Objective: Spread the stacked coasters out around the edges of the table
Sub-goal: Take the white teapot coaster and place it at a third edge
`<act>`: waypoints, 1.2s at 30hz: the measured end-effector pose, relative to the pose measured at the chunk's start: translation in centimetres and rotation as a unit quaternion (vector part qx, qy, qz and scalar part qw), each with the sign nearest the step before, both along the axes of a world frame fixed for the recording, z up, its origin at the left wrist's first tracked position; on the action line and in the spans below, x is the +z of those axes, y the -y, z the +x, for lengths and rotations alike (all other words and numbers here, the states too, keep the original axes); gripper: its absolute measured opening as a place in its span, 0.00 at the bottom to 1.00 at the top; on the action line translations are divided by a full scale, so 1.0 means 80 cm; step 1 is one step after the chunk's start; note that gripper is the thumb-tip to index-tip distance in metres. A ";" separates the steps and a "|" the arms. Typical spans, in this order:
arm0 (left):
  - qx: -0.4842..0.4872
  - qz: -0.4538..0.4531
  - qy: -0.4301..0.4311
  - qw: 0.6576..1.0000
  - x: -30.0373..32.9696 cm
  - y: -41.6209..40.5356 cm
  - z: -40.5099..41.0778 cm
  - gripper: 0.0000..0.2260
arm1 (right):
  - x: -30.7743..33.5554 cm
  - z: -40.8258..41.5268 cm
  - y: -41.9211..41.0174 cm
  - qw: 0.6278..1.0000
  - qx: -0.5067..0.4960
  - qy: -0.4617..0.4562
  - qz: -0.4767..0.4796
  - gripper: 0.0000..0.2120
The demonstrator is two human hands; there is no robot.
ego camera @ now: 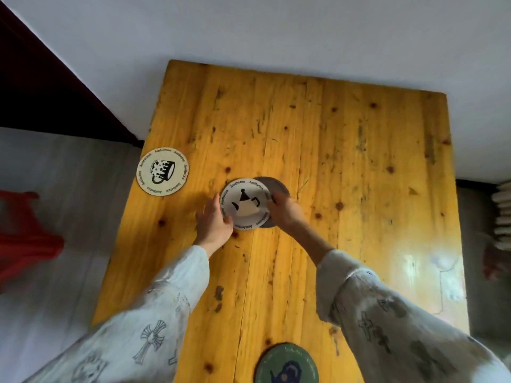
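A small stack of round coasters lies near the middle of the yellow wooden table (345, 150). Its top coaster (244, 204) is white with a teapot drawing and sits shifted left off a grey coaster (273, 183) beneath. My left hand (214, 219) touches the top coaster's left rim. My right hand (284, 210) pinches its right rim. A white coaster with a mug drawing (162, 170) lies at the table's left edge, slightly overhanging. A green coaster with a blue teapot (287, 364) lies at the near edge.
A white wall runs behind the table's far end. A red plastic stool (25, 239) stands on the grey floor at the left. A stack of pale objects (503, 211) sits beyond the right edge.
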State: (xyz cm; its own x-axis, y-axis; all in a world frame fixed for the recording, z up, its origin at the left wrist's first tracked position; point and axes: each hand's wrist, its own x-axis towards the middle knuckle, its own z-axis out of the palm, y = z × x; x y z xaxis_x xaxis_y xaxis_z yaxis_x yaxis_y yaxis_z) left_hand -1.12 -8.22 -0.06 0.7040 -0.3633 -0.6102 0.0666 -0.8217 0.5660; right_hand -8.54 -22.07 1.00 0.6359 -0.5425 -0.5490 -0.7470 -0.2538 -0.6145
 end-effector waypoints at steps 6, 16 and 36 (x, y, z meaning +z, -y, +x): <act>0.135 -0.110 -0.070 0.982 0.001 0.011 -0.017 0.27 | -0.001 0.004 -0.012 0.990 -0.114 0.050 0.059 0.15; 0.193 -0.159 -0.125 0.960 0.041 -0.029 -0.032 0.17 | 0.027 -0.063 -0.038 0.932 -0.304 0.023 0.194 0.09; -0.080 -0.231 -0.171 0.954 0.175 -0.016 -0.296 0.13 | 0.163 -0.419 -0.076 0.848 -0.452 0.184 0.206 0.09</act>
